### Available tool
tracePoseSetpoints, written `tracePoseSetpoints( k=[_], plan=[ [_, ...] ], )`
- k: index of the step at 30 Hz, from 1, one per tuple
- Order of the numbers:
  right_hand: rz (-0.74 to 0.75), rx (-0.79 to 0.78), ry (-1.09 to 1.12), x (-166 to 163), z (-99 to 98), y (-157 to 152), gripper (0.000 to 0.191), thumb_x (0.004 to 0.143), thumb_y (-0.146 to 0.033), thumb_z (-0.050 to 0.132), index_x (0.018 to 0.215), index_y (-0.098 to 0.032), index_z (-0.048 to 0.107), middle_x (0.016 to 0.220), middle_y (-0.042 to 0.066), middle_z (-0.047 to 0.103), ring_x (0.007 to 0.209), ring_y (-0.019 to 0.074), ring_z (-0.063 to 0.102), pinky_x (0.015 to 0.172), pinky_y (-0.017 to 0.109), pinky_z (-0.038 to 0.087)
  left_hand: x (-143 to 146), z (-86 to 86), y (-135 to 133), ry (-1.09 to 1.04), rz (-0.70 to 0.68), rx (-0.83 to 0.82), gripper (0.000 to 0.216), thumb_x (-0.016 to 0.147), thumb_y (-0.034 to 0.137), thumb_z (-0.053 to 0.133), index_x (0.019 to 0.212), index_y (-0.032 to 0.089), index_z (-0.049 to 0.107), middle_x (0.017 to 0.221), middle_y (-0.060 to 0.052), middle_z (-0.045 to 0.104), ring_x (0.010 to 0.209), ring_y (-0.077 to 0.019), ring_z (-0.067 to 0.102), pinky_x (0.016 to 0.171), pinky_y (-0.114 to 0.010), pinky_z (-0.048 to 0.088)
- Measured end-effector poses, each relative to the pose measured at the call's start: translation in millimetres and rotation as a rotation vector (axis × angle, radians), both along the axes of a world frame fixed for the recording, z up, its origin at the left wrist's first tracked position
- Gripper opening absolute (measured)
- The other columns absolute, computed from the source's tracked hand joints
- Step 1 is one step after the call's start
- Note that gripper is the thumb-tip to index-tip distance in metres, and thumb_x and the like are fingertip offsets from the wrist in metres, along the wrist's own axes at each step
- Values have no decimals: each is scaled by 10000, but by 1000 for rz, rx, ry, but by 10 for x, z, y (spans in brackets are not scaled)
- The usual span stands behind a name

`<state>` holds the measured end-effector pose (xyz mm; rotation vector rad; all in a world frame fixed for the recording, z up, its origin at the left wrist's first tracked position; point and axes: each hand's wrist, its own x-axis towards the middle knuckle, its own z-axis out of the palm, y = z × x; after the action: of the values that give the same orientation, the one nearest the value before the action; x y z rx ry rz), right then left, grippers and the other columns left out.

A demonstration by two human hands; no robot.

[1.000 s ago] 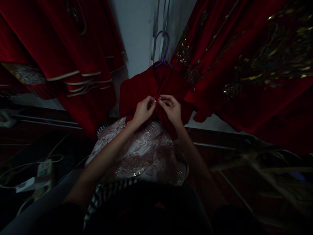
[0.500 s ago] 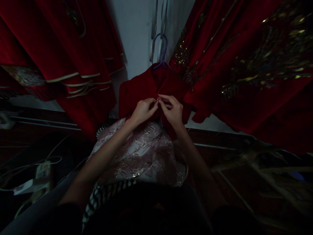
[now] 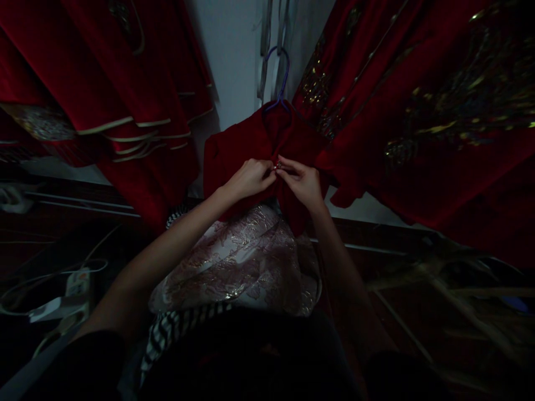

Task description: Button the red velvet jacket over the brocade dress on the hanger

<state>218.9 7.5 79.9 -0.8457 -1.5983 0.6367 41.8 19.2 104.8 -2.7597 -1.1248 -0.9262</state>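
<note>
A short red jacket [image 3: 238, 147] hangs from a purple hanger [image 3: 284, 83], its front facing me. At its front opening, below the neckline, my left hand [image 3: 251, 178] pinches the front edge of the cloth. My right hand [image 3: 306, 184] meets it there, thumb and index finger closed on a small shiny button [image 3: 278, 165]. The fingertips of both hands nearly touch and partly hide the button. Under my forearms, a pale pink brocade cloth [image 3: 251, 262] with metallic threads lies across my lap.
Red garments with pale trim [image 3: 137, 128] hang at the left. More red garments with gold sequins [image 3: 443, 122] hang at the right. Behind the hanger are metal handles [image 3: 266, 44] on a pale surface. A power strip with cables [image 3: 77, 284] lies low on the left.
Both hands have shifted slightly right in the view along with the jacket front. They keep their pinch near the button, and the view itself has moved a little.
</note>
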Motion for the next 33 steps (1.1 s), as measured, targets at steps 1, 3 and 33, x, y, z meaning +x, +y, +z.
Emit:
tracePoseSetpoints(
  k=[1,3,33],
  plan=[
    [-2,2,7,-3,-12,7,375,768,-314,705,1140,-267,700,1131,15,715,995,206,692,926,433,594,-1,2,9,14,9,-2,243,890,285,460,864,145,657,741,-64,672,600,-148,586,653,-275,439],
    [-10,11,15,-16,-41,27,371,778,-324,697,1144,-261,699,1127,17,717,995,202,693,932,423,590,-4,4,28,52,18,3,252,891,295,457,869,141,656,761,-75,679,620,-156,598,664,-280,444],
    [-21,82,113,-54,-109,190,315,772,-360,719,1045,-203,723,1028,39,746,933,167,711,947,355,568,-67,70,30,146,57,116,264,940,331,450,978,117,600,943,-104,637,803,-180,616,704,-272,439]
  ],
)
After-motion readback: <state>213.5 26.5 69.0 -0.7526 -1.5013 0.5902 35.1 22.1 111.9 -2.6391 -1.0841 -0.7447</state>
